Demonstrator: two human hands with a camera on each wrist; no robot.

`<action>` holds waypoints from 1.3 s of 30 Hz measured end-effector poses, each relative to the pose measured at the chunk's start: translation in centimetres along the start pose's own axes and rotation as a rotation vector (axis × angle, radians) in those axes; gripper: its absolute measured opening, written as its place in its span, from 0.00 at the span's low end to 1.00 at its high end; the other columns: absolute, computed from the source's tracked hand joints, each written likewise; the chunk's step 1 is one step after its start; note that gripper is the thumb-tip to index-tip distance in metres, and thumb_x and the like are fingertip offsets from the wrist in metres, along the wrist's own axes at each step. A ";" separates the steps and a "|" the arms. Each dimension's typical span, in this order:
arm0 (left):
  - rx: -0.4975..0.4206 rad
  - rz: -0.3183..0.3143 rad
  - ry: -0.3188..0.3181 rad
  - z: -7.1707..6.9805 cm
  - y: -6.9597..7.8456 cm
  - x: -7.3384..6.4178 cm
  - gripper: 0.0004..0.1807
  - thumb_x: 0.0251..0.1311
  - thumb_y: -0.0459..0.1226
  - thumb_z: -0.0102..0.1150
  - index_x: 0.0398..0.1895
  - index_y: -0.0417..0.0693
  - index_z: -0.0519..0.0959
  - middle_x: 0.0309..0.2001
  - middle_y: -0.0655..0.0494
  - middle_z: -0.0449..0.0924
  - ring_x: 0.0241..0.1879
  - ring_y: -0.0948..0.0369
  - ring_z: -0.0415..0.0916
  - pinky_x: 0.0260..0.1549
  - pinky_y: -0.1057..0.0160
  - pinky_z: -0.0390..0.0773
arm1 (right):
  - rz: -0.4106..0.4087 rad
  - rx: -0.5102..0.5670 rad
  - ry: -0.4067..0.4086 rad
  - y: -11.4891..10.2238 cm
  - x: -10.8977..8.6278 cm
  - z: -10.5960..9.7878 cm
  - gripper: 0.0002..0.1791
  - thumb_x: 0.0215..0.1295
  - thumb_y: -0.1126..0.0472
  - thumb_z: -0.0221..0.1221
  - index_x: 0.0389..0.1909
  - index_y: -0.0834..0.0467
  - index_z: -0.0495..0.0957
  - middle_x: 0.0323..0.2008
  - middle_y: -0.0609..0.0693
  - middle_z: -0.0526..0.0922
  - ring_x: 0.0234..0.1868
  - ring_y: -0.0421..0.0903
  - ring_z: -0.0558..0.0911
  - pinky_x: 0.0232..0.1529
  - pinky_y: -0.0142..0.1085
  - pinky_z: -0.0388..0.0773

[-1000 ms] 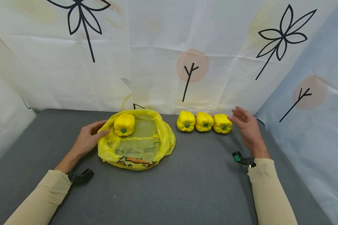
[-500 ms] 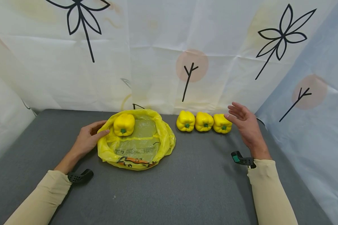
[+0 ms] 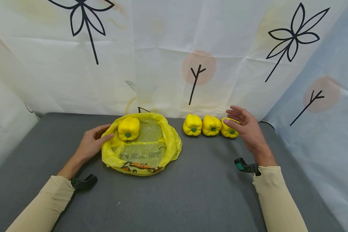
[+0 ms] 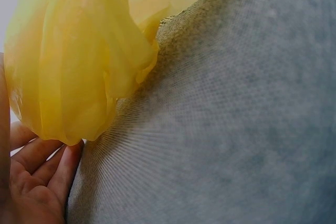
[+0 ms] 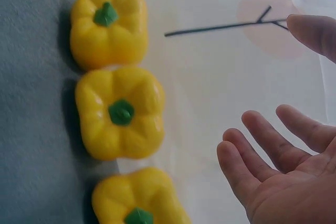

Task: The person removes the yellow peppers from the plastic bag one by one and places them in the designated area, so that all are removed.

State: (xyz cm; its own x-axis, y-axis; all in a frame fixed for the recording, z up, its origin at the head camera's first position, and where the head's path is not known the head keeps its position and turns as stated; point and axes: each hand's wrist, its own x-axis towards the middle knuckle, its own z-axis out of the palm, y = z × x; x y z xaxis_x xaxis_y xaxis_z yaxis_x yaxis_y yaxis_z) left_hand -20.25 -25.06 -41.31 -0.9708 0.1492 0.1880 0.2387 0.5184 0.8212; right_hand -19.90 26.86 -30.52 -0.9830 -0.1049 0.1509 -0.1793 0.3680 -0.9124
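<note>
A yellow plastic bag [image 3: 174, 146] lies spread on the grey table, its mouth facing up. Inside, at its back left, sits one yellow bell pepper [image 3: 129, 128] with a green stem. My left hand [image 3: 89, 144] holds the bag's left rim, thumb over the edge and fingers along the outside. To the right of the bag, a left pepper [image 3: 192, 125], a middle pepper [image 3: 211, 125] and a right pepper [image 3: 227, 132] stand in a row. My right hand [image 3: 246, 130], fingers spread and holding nothing, hovers by the right pepper, covering part of it in the head view.
A white cloth wall [image 3: 162, 71] with printed plants rises right behind the peppers and bag. Another cloth side [image 3: 322, 145] borders the table on the right. Each wrist carries a black band [image 3: 84, 182].
My right hand has risen a little and moved left over the right pepper. The left hand, the bag and the peppers stay where they were.
</note>
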 end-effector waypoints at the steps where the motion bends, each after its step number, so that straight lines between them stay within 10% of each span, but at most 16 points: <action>1: -0.001 -0.001 -0.001 0.0 0.0 0.0 0.31 0.76 0.43 0.55 0.75 0.36 0.64 0.69 0.33 0.68 0.64 0.40 0.70 0.45 0.82 0.68 | -0.001 0.001 -0.009 -0.1 0.0 0.2 0.39 0.74 0.58 0.61 0.79 0.59 0.55 0.74 0.61 0.63 0.74 0.58 0.62 0.62 0.32 0.71; 12: -0.002 0.006 -0.001 -0.1 0.1 0.0 0.31 0.76 0.43 0.55 0.75 0.35 0.64 0.69 0.32 0.68 0.64 0.40 0.70 0.44 0.83 0.69 | -0.021 -0.034 -0.108 -1.5 1.2 3.3 0.37 0.72 0.60 0.63 0.77 0.59 0.59 0.72 0.60 0.67 0.71 0.57 0.66 0.71 0.52 0.62; 39: 0.010 -0.003 -0.002 -0.1 0.0 0.1 0.32 0.75 0.43 0.55 0.75 0.36 0.64 0.69 0.32 0.67 0.65 0.38 0.69 0.44 0.83 0.67 | -0.102 0.108 -0.312 -5.1 3.9 10.5 0.35 0.70 0.60 0.64 0.76 0.54 0.64 0.70 0.55 0.70 0.70 0.52 0.69 0.66 0.49 0.70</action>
State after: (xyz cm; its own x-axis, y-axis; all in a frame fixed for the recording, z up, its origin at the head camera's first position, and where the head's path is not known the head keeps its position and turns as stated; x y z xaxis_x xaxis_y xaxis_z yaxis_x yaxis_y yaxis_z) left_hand -20.32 -25.13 -41.29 -0.9714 0.1492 0.1846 0.2361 0.5272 0.8163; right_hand -22.44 14.86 -29.27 -0.8974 -0.4200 0.1351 -0.2544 0.2425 -0.9362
